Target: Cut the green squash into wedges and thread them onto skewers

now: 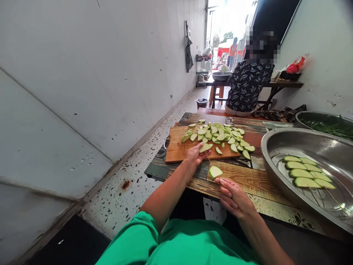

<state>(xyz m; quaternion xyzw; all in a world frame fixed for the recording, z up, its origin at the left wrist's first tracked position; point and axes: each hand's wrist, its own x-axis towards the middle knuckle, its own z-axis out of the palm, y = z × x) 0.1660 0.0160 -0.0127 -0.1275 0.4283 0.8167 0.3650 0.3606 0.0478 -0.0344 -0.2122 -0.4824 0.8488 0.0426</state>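
My left hand (194,155) is at the front edge of the wooden cutting board (176,147), pinching a pale green zucchini slice (205,148) between thumb and fingers. In my right hand (234,195) is a thin wooden skewer (209,159), with one zucchini slice (215,172) threaded on it just above my fingertips. The skewer's tip points up toward the slice in my left hand; I cannot tell whether they touch. A loose pile of half-round zucchini slices (217,133) covers the board's right part and spills onto the table.
To the right, a large steel basin (271,162) holds skewered zucchini slices (306,173). Another basin (300,117) with green vegetables stands behind it. Beyond the patterned table (248,176), a person (249,84) sits facing away at a further table. A white wall (104,73) runs along the left.
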